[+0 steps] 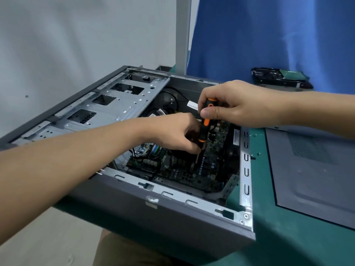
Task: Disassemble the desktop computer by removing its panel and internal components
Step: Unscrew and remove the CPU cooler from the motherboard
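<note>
The grey desktop case (172, 223) lies on its side on the green table, open on top. Inside it the motherboard (192, 173) shows at the bottom. A black and orange screwdriver (205, 129) stands almost upright with its tip down on the board. My right hand (234, 104) grips the top of its handle. My left hand (172, 133) reaches into the case and pinches the lower end of the handle where the shaft begins. The removed grey side panel (311, 169) lies flat to the right of the case.
A silver drive cage (107, 106) fills the case's left half. Black cables and a fan (169, 104) sit behind my hands. A removed dark card (280, 78) lies at the back right by a blue curtain. Small screws (255, 154) lie on the green table (284, 242).
</note>
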